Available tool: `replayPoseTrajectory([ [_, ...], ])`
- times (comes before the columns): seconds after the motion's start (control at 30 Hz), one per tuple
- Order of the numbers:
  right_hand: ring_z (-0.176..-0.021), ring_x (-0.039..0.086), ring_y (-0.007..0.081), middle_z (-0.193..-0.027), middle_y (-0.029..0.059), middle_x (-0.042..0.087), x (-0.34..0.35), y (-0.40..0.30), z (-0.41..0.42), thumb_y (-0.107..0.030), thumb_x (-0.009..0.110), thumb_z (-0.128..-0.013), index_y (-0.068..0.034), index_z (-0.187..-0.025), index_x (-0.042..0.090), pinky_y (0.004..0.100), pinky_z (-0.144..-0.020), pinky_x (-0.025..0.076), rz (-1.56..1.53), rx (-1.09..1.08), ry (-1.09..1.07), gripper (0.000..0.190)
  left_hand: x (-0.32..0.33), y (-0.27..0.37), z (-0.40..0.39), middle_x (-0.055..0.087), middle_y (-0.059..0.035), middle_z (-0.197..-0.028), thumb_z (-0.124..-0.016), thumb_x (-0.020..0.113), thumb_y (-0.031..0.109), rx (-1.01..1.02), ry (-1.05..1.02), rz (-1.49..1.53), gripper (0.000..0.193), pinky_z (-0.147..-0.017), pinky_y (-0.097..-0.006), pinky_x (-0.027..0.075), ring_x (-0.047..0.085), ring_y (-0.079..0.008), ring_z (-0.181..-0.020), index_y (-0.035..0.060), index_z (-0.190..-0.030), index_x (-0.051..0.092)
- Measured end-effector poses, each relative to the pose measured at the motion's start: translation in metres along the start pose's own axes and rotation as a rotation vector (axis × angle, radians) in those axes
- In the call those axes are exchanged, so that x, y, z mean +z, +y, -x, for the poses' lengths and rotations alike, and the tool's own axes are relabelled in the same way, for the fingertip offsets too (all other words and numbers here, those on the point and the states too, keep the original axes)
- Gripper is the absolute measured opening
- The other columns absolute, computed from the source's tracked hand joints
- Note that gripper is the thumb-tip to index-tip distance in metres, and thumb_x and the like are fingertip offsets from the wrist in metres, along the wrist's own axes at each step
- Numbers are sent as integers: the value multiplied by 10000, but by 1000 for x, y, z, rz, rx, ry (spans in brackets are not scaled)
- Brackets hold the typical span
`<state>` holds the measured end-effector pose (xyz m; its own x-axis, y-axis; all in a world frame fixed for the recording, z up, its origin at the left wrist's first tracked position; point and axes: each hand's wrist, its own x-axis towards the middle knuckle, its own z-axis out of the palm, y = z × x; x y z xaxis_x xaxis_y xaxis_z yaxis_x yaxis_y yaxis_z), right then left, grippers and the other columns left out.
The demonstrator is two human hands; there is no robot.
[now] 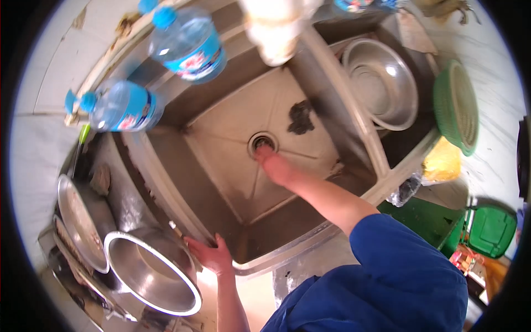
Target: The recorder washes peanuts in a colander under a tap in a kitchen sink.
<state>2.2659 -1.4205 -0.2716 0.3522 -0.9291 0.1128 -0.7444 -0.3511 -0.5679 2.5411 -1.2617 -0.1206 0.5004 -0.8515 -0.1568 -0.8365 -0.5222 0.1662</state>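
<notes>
My right hand [274,165] reaches down into a deep stainless steel sink basin [215,170]. Its fingertips are at the drain hole [263,143] in the basin floor; they are blurred and partly hidden, so whether they hold anything cannot be told. My left hand [213,254] rests on the near left corner of the sink rim [166,182], thumb and fingers apart. A dark, ragged clump [301,118] lies on the basin floor beyond the drain.
A second basin to the right holds a steel bowl [379,83]; a green colander [456,108] leans by it. Blue-capped bottles [188,50] line the far left rim. A steel pot [153,269] stands near my left hand. A white object [276,29] overhangs the far side.
</notes>
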Motion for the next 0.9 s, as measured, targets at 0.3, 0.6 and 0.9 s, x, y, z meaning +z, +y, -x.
replayPoseTrajectory([
  [0.3,-955,617,378,-1071,178,626,-274,23,99,-101,622,-858,-31,-1163,575,453,-846,507,128,717,555,317,-17,-4,4,339,-311,-1509,-876,710,244,-20,66,-33,881,-1162,-489,298,359,-440,-1384,-52,-1532,201],
  [0.6,-976,677,428,-996,335,670,-366,273,154,-145,638,-836,98,-1086,559,476,-868,546,107,1400,499,358,-29,226,59,477,-283,-1370,-818,654,16,483,-161,323,543,-1073,-489,398,460,-434,-1287,-117,-1315,478],
  [0.9,-860,639,493,-848,327,635,-449,183,177,-74,617,-791,91,-959,521,536,-769,524,-142,1121,699,254,-71,510,114,556,-159,-1249,-940,649,131,-335,-683,1102,541,-883,-444,514,588,-302,-1113,-12,-1407,416],
])
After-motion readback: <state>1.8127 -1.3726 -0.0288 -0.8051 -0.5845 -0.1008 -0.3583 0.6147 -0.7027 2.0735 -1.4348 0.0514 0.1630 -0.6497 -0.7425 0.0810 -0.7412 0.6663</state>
